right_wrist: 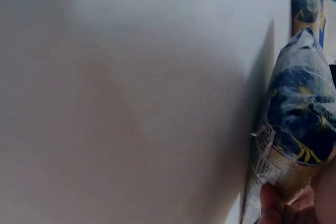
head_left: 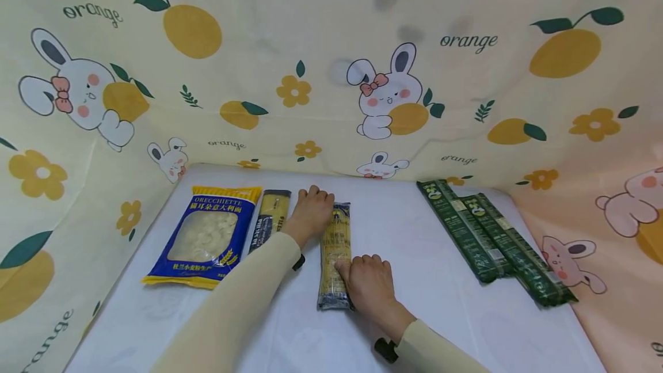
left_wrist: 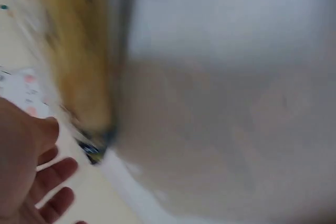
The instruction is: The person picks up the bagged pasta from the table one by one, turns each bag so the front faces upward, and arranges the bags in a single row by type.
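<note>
A clear packet of spaghetti (head_left: pixel 334 240) with dark blue ends lies lengthwise on the white table, mid-view. My right hand (head_left: pixel 371 288) grips its lower right side, thumb on top; in the right wrist view, fingertips (right_wrist: pixel 270 200) press against the wrapper near the blue end. At the packet's far end is my left hand (head_left: pixel 312 212). The left wrist view has its thumb and fingers (left_wrist: pixel 58 174) loosely spread beside the packet's tip, apart from it. Partly behind my left arm lies a second pasta packet (head_left: pixel 276 207) with a dark label.
A blue and yellow bag of orecchiette (head_left: pixel 203 235) lies at the left. Two long green packets (head_left: pixel 463 232) lie slantwise at the right, partly overlapping. Cloth walls (head_left: pixel 321 33) printed with rabbits and oranges stand behind and beside the white table (head_left: pixel 409 235).
</note>
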A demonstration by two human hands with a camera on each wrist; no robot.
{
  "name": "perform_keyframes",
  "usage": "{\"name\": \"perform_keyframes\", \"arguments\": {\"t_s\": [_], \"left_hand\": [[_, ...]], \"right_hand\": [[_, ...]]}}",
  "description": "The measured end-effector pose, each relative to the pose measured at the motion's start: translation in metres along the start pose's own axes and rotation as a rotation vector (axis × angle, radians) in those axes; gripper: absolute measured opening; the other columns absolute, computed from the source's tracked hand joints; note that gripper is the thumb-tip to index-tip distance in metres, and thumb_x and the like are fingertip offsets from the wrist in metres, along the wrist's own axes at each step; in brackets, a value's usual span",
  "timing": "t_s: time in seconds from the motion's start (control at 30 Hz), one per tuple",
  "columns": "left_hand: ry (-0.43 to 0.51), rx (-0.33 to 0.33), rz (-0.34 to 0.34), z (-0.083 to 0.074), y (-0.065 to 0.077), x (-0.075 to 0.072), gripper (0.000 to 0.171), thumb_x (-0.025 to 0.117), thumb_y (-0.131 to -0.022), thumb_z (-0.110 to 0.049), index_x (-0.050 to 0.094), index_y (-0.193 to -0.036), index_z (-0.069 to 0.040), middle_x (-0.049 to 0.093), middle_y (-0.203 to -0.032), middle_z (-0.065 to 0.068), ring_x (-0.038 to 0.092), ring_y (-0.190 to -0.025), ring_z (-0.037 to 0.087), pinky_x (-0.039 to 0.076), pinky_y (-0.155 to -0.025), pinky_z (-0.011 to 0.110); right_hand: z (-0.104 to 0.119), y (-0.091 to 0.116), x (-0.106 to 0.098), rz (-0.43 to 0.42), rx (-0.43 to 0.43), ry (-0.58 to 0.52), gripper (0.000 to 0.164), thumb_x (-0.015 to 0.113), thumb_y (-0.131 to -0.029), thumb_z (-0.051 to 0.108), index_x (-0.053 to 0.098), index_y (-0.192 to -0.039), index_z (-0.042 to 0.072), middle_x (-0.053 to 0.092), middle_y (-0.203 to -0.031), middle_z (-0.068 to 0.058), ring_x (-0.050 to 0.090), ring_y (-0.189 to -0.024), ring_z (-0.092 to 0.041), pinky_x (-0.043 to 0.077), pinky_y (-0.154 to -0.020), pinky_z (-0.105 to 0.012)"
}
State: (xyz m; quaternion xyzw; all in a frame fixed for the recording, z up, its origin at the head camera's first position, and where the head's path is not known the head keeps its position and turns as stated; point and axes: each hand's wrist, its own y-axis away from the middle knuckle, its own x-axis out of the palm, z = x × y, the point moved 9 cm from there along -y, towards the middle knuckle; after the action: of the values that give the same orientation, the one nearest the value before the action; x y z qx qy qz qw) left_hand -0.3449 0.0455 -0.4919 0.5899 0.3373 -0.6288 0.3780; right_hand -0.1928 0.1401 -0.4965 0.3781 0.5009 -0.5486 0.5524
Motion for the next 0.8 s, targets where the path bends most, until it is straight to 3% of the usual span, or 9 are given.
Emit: {"name": "perform_keyframes", "arguments": {"t_s": [0.2,0.33,0.43,0.5,0.6,0.8], "left_hand": [[0.075,0.005,0.013,-0.023,0.032,-0.011,0.037,0.051,-0.110,-0.022,0.064,-0.141,-0.007,0.066,-0.141,0.012,0.052,-0.138,0.034,0.045,-0.109,0.057],[0.111,0.056,0.020,-0.048,0.054,-0.009,0.041,0.053,-0.108,-0.024,0.063,-0.141,-0.001,0.064,-0.144,0.016,0.056,-0.137,0.034,0.050,-0.108,0.051],[0.180,0.069,0.071,-0.066,0.066,0.001,0.056,0.047,-0.112,-0.036,0.053,-0.150,0.005,0.050,-0.158,0.024,0.045,-0.150,0.039,0.043,-0.117,0.052],[0.236,0.052,0.133,-0.074,0.072,0.010,0.070,0.041,-0.113,-0.047,0.038,-0.159,0.005,0.032,-0.168,0.027,0.026,-0.159,0.040,0.030,-0.125,0.055],[0.275,0.008,0.220,-0.078,0.079,0.023,0.078,0.035,-0.112,-0.053,0.018,-0.167,-0.001,0.008,-0.175,0.024,0.003,-0.164,0.039,0.015,-0.129,0.060],[0.170,0.028,0.217,-0.068,0.082,0.029,0.071,0.035,-0.113,-0.045,0.018,-0.168,-0.002,0.008,-0.176,0.020,0.001,-0.164,0.037,0.011,-0.130,0.058]], "right_hand": [[-0.003,-0.008,0.004,-0.007,0.026,-0.011,0.055,0.053,-0.109,0.045,0.049,-0.066,0.012,0.049,-0.065,-0.005,0.048,-0.067,-0.027,0.037,-0.064,-0.042],[-0.023,-0.006,-0.006,-0.017,0.035,-0.005,0.049,0.052,-0.111,0.038,0.054,-0.070,0.011,0.055,-0.071,-0.006,0.053,-0.075,-0.029,0.041,-0.070,-0.046],[-0.050,-0.005,-0.021,-0.084,0.022,0.015,0.043,0.055,-0.110,0.033,0.055,-0.073,0.010,0.055,-0.073,-0.006,0.054,-0.078,-0.031,0.042,-0.071,-0.048],[-0.071,-0.005,-0.031,-0.137,0.013,0.034,0.040,0.059,-0.108,0.030,0.057,-0.075,0.008,0.056,-0.073,-0.008,0.054,-0.078,-0.034,0.043,-0.070,-0.050],[-0.107,-0.006,-0.044,-0.179,0.023,0.072,0.037,0.062,-0.106,0.030,0.059,-0.079,0.006,0.059,-0.079,-0.013,0.055,-0.083,-0.038,0.044,-0.071,-0.053],[-0.186,-0.007,-0.059,-0.198,0.095,0.115,0.036,0.065,-0.104,0.028,0.064,-0.101,-0.007,0.064,-0.104,-0.031,0.056,-0.102,-0.053,0.046,-0.079,-0.066]]}}
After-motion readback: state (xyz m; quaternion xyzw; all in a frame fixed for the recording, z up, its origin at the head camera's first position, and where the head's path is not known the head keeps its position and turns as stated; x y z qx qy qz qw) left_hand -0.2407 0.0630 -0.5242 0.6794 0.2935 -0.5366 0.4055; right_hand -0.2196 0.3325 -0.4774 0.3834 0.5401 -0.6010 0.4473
